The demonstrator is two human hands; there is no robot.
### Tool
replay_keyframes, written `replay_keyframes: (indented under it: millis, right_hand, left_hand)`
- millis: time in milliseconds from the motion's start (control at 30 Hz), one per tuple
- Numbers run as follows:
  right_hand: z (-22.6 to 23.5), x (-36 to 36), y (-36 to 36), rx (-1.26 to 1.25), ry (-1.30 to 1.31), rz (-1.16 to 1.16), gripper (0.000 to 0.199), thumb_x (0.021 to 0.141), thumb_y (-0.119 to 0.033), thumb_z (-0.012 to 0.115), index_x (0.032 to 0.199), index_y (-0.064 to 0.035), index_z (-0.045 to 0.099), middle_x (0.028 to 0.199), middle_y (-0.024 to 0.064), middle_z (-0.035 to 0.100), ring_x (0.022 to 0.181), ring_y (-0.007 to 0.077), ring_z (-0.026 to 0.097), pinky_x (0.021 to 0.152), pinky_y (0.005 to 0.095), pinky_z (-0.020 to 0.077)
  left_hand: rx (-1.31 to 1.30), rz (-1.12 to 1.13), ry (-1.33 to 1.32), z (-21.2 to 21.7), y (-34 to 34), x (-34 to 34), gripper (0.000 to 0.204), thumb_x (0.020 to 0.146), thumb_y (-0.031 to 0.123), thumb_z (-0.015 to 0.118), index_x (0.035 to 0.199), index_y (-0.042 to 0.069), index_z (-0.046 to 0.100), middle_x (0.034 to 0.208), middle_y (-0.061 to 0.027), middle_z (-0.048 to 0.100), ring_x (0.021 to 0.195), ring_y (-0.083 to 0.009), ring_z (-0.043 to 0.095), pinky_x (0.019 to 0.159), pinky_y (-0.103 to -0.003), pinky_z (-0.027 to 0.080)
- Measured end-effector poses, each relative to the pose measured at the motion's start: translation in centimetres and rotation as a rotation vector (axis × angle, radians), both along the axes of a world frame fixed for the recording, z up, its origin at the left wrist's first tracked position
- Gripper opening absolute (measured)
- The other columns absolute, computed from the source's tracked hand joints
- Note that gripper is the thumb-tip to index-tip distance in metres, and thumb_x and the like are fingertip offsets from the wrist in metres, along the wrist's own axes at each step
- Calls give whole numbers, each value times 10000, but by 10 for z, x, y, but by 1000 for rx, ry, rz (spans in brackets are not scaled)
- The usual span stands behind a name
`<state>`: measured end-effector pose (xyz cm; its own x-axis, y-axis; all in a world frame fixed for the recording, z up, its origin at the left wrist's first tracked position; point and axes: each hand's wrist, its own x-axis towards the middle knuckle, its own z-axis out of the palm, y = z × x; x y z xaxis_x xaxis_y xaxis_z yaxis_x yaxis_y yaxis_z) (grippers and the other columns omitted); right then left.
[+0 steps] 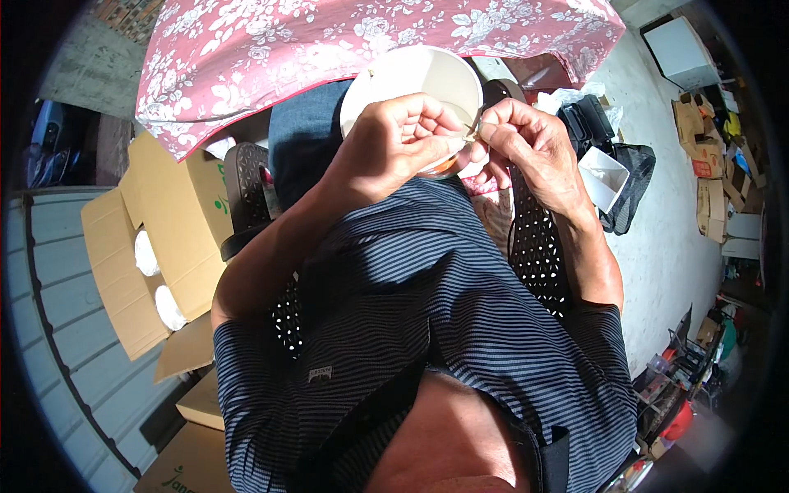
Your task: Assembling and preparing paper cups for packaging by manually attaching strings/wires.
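Observation:
My left hand and my right hand meet in front of my chest, just over a large white bowl that rests on my lap. The fingertips of both hands pinch a small thin piece between them; it is too small to tell what it is. A bit of something orange shows under my left hand. I sit in a black perforated chair and wear a dark striped shirt.
A pink floral cloth hangs beyond the bowl. An open cardboard box holding white round things stands at my left. At my right are a small white open box, a black mesh bag and flattened cartons on the pale floor.

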<state>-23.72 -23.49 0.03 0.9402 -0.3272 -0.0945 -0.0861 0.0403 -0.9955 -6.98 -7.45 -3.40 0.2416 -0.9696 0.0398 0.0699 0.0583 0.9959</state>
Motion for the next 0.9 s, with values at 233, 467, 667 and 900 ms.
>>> replay_keyframes:
  millis: [233,467,667,900]
  right_hand:
    - [-1,1,0,80,-38,9,193,1084,-135,528,1112,43,597,891,99,698,610,87,610,656,280,601]
    - [-1,2,3,53,-51,11,157,1066,-99,544,1117,45,582,902,107,694,633,95,614,670,292,601]
    - [-2,3,7,-33,-37,-3,113,1039,-50,575,1081,52,600,895,93,699,669,87,631,641,243,575]
    - [-5,1,10,-205,-12,-70,129,1038,-61,583,1073,52,632,889,70,719,664,77,647,556,213,539]
  left_hand:
    - [40,50,-112,2,0,-5,159,970,-4,677,1105,-89,682,1025,-129,734,969,-155,711,883,-276,595]
    - [-27,110,-78,-2,-1,-8,177,964,37,697,1054,-115,686,865,-119,743,790,-111,704,697,-232,574]
    - [-17,136,2,-3,-2,-8,161,969,57,692,1015,-96,710,870,-100,744,777,-97,694,677,-224,562]
    - [-72,159,-13,1,-1,-14,123,988,25,657,1000,-89,704,873,-98,736,758,-88,672,657,-226,551]
